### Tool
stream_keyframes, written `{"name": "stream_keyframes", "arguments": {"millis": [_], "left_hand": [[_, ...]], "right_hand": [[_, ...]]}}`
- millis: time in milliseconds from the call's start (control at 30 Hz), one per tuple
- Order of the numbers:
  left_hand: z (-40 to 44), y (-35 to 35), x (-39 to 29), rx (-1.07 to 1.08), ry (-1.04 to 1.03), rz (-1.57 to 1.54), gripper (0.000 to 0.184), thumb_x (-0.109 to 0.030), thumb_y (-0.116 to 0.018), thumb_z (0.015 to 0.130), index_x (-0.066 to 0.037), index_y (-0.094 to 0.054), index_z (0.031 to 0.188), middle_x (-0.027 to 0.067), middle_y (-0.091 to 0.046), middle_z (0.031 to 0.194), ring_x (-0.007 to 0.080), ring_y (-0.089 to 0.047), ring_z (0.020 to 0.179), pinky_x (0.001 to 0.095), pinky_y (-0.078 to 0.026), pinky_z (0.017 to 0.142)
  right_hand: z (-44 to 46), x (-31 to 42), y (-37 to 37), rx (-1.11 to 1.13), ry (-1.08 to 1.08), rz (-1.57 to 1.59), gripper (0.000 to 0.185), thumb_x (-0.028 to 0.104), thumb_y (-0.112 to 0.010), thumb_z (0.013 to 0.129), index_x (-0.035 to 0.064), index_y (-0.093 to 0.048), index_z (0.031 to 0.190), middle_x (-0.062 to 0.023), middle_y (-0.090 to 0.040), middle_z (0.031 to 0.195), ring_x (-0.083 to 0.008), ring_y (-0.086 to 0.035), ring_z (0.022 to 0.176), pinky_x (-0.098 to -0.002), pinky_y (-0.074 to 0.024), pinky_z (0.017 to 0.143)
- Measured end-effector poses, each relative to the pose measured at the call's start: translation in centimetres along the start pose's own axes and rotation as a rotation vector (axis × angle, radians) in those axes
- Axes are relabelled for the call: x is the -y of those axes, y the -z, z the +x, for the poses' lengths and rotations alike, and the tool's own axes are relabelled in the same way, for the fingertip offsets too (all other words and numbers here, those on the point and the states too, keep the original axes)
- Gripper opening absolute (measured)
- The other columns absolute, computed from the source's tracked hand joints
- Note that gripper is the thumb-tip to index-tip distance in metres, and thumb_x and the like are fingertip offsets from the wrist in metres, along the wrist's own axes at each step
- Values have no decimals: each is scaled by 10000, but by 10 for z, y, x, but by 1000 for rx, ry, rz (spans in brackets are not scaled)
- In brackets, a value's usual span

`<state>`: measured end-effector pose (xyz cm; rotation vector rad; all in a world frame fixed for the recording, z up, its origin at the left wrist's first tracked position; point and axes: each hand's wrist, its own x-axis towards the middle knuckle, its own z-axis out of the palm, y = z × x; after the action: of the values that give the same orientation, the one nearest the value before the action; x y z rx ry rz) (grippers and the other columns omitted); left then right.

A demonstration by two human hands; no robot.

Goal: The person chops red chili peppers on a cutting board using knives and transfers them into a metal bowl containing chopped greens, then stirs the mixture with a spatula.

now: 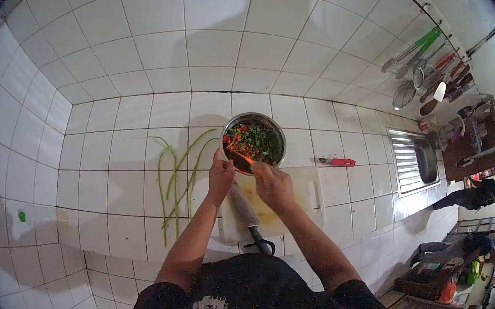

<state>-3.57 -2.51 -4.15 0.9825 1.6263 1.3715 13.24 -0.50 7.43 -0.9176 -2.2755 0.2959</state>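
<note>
A round metal bowl (284, 144) stands by the far edge of a white cutting board (304, 200). Chopped green leaves and red pieces (252, 140) fill much of it. My left hand (221, 173) is closed on the bowl's near left rim. Wrapped round a thin orange utensil (248, 160), my right hand (274, 186) is over the near side of the bowl; the utensil's end points into the food, and its kind is unclear. Between my forearms, a broad-bladed knife (244, 207) lies on the board, its black handle toward me.
Long green beans (175, 176) lie on the white tiled counter to the left. Right of the board is a pink-handled knife (338, 162), with a sink (425, 160) beyond. Utensils (429, 70) hang on the wall. Another person (478, 193) is at far right.
</note>
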Motion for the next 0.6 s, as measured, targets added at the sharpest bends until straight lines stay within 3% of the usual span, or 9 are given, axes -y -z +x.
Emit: {"name": "stream_keyframes", "arguments": {"millis": [167, 267, 300, 333, 400, 433, 600], "left_hand": [[5, -4, 7, -3, 17, 35, 606, -205, -564, 999, 11, -315, 1508, 115, -640, 834, 178, -635, 731, 332, -522, 668], [4, -6, 7, -41, 16, -7, 600, -185, -557, 999, 20, -312, 1507, 122, -635, 817, 184, -628, 705, 338, -514, 646], [4, -5, 5, -30, 28, 1, 612, -184, -554, 1004, 8, -285, 1519, 93, -613, 781, 163, -611, 672, 330, -505, 618], [4, -5, 3, -17, 39, 9, 625, -184, -550, 1008, -4, -258, 1531, 64, -591, 745, 141, -593, 638, 322, -497, 590], [3, -4, 1, -6, 41, 31, 626, -201, -549, 1012, -4, -258, 1530, 70, -600, 757, 145, -601, 646, 321, -502, 597], [4, -3, 0, 5, 39, 53, 627, -218, -549, 1016, -4, -258, 1529, 77, -609, 769, 149, -608, 653, 321, -508, 604], [5, 1, -4, 51, 35, 53, 647, -249, -559, 1011, -10, -255, 1529, 103, -640, 833, 155, -629, 693, 317, -524, 632]], "right_hand": [[18, -9, 24, -16, -198, 1, 82, 110, -636, 944, 88, -635, 1023, -161, -675, 714, -367, -676, 635, -434, -528, 557], [28, -15, 37, -54, -252, -56, 74, 123, -631, 953, 84, -632, 1016, -156, -678, 722, -354, -688, 650, -420, -533, 562], [32, -16, 44, -17, -296, -66, 116, 211, -594, 983, 112, -589, 1043, -147, -692, 771, -369, -686, 659, -458, -540, 577], [35, -19, 47, -15, -297, -66, 116, 211, -594, 983, 112, -589, 1043, -147, -692, 771, -369, -686, 659, -458, -540, 577], [40, -24, 53, -120, -289, -46, 130, 224, -580, 992, 104, -596, 1038, -164, -686, 749, -373, -689, 673, -460, -538, 589], [43, -24, 56, -76, -398, -72, 137, 223, -574, 995, 91, -590, 1032, -181, -681, 740, -385, -689, 689, -469, -536, 601], [33, -55, 33, -109, -465, -118, 147, 232, -576, 998, 85, -583, 1006, -186, -680, 739, -399, -684, 688, -480, -529, 587]]}}
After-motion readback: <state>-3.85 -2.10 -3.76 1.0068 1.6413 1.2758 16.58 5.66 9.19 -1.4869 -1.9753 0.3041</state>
